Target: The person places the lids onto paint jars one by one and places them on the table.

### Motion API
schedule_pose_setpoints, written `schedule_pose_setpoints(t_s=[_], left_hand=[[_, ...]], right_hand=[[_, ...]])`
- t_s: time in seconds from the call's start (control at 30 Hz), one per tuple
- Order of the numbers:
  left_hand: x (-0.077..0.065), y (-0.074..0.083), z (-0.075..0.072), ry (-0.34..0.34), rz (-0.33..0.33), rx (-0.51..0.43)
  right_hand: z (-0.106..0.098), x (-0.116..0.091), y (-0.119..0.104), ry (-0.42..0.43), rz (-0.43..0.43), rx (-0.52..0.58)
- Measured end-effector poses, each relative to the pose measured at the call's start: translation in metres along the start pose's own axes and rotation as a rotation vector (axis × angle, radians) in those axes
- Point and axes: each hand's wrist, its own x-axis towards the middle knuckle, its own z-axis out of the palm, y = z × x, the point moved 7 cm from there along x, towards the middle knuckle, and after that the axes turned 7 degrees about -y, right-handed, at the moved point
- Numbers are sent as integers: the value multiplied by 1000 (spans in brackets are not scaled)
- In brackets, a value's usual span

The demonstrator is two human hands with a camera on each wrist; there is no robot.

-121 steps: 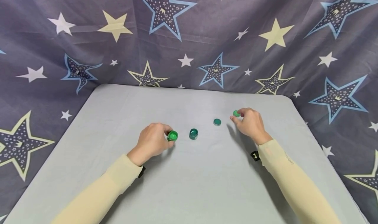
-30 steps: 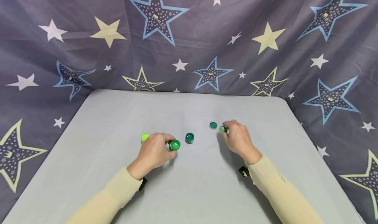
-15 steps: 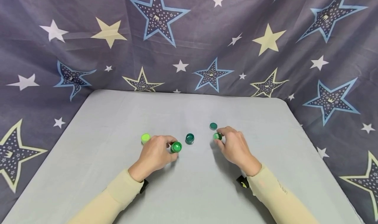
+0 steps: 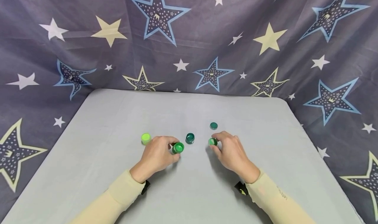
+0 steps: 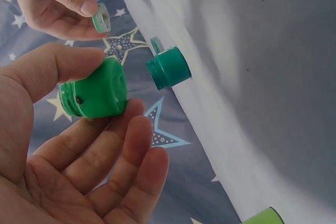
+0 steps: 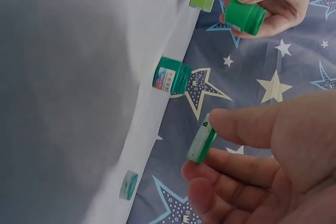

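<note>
Left of centre in the head view, left hand [image 4: 157, 155]: thumb and fingers pinch a green jar [image 4: 178, 148], parted just by its width; in the left wrist view other fingers stand loosely bent.
Right of centre, right hand [image 4: 231, 152]: thumb and fingers pinch a thin green lid [image 6: 202, 142] at opposite edges.
Green jar: between the left fingers, near the frame's centre, its uncovered mouth showing glossy bright green inside; threaded neck, smooth side with a dark speck.
Green lid: at the right fingers, well apart from the green jar; whitish face with a dark mark.
Lime jar [image 4: 146, 138]: left of centre, just beyond the left hand, yellow-green top.
Teal jar [image 4: 190, 138]: mid-frame, upright, uncovered, printed label.
Teal lid [image 4: 214, 126]: right of centre, flat on the pale surface [image 4: 189, 197].
Backdrop [image 4: 189, 37]: upper frame, purple-grey cloth with stars.
</note>
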Motion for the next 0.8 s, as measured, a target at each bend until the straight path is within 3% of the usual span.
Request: schedule_pose_setpoints(t_s=[0.8], left_hand=[[-1,9,7,7,23,-1]], right_hand=[[8,-11,-14,-42,-7,76]])
